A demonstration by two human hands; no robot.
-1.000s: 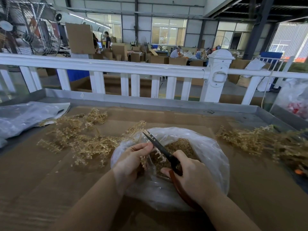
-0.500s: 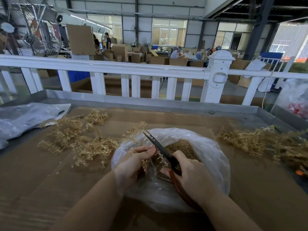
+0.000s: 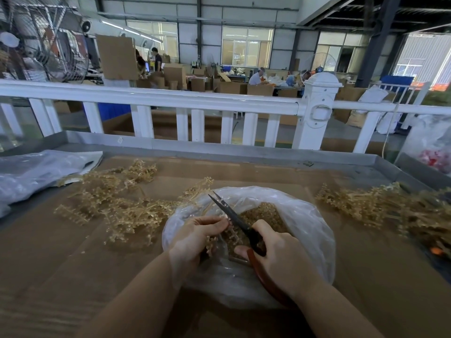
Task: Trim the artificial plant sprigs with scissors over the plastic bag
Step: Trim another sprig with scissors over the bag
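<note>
A clear plastic bag (image 3: 305, 228) lies open at the middle of the table, with tan trimmings (image 3: 263, 213) heaped inside. Over its mouth my left hand (image 3: 195, 240) pinches a tan plastic sprig (image 3: 214, 240). My right hand (image 3: 280, 259) grips black scissors (image 3: 231, 215) by their reddish-brown handles, blades nearly together and pointing up-left, right against the sprig by my left fingertips.
A pile of tan sprigs (image 3: 117, 206) lies left of the bag, another pile (image 3: 390, 208) at the right. A flat plastic bag (image 3: 41, 172) rests at far left. The cardboard-lined table has a raised metal rim (image 3: 219, 152); a white railing (image 3: 170, 98) stands behind.
The scissor blades have stayed at the sprig with only slight shifts. My left thumb has moved a little toward the blades. Piles and bag are unmoved.
</note>
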